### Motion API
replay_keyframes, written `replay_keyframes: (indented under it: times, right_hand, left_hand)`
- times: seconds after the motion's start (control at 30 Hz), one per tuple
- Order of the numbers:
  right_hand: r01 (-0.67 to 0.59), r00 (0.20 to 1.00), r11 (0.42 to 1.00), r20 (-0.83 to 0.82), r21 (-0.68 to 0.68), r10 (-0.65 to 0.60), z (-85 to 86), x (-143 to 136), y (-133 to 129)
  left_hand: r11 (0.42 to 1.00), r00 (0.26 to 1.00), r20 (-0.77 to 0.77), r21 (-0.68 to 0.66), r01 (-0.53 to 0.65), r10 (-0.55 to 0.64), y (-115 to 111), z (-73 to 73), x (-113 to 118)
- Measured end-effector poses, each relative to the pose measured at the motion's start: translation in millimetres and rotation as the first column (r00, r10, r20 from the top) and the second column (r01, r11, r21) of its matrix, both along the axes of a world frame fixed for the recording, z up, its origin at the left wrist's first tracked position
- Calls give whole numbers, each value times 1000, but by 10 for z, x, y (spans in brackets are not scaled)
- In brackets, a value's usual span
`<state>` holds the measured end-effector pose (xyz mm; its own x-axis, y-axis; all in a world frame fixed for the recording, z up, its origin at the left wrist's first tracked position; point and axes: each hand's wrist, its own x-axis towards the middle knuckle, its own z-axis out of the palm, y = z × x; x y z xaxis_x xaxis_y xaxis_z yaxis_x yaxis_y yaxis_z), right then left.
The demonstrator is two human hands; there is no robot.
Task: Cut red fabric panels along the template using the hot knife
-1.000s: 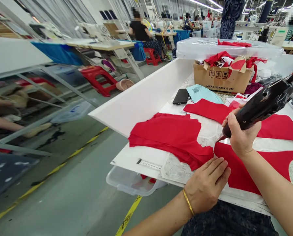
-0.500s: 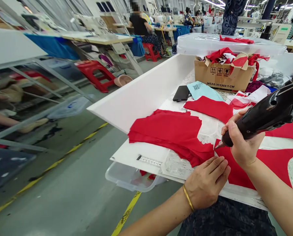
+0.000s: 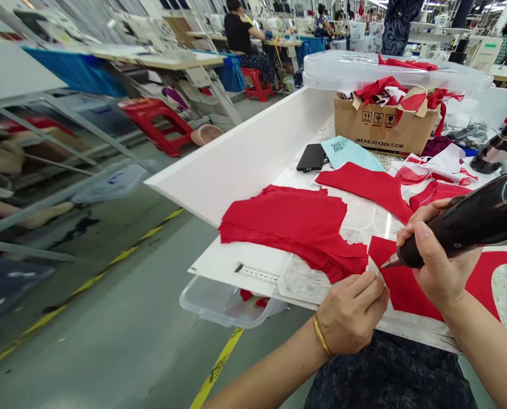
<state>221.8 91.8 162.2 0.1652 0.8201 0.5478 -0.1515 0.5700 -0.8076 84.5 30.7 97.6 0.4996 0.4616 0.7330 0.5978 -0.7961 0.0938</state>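
My right hand (image 3: 438,267) grips a glossy black hand tool (image 3: 470,224) whose pointed metal tip rests at the left corner of a red fabric piece (image 3: 406,287) on the white work table (image 3: 244,165). Beside that tip, my left hand (image 3: 353,312), with a gold bangle on the wrist, pinches the fabric's edge with its fingertips. A stack of red fabric pieces (image 3: 296,224) lies just left of both hands.
A cardboard box (image 3: 381,128) stuffed with red scraps stands at the back, with a clear plastic bin (image 3: 389,71) behind it. A black phone (image 3: 311,157) and blue paper (image 3: 349,153) lie nearby. Another clear bin (image 3: 219,304) hangs below the table's edge. People sit at sewing stations beyond.
The tool has swung lower and flatter, its tip sliding to the fabric's left corner. My left hand went from lying flat on the cloth to pinching its edge.
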Motion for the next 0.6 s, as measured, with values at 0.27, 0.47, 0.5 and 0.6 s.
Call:
replay_keyframes:
  times: [0.27,0.47,0.5,0.6]
  right_hand:
    - [-41,998,999,50,5,41,18,68,-87]
    - [-72,996,997,50,21,71,36,167,-237]
    - [-68,996,997,60,27,66,25,172,-246]
    - [-42,995,999,94,21,39,-1,183,-263]
  left_hand:
    - [999,999,37,8,-33,33,0,-4,2]
    - [1000,998,57,-19,-21,22,7,11,-13]
    - [1000,998,57,-23,-20,21,9,8,-17]
    - [999,998,67,-33,-9,11,14,-1,-32]
